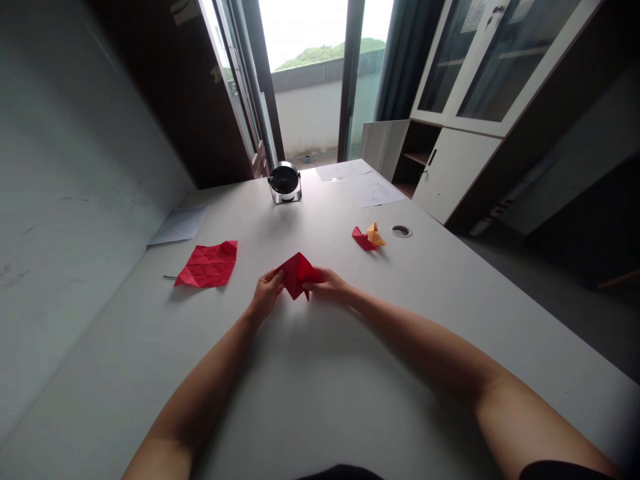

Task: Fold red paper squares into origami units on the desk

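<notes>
Between my two hands is a folded piece of red origami paper (pixel 296 275), held just over the white table (pixel 310 373). My left hand (pixel 267 290) pinches its left corner, thumb on top. On the other side, my right hand (pixel 327 285) grips the right part with thumb and fingers. A small pointed flap hangs down near the right thumb. To the left lies a creased, unfolded sheet of red paper (pixel 209 264). Small folded paper pieces sit to the right, a red one (pixel 364 240) against a yellow-orange one (pixel 375 235).
A round black device on a silver stand (pixel 285 183) stands toward the back. Printed papers (pixel 373 188) lie at the far right, and another paper (pixel 179 225) lies by the left wall. A round cable hole (pixel 401 231) is near the right edge. Beyond stands a white cabinet (pixel 453 167).
</notes>
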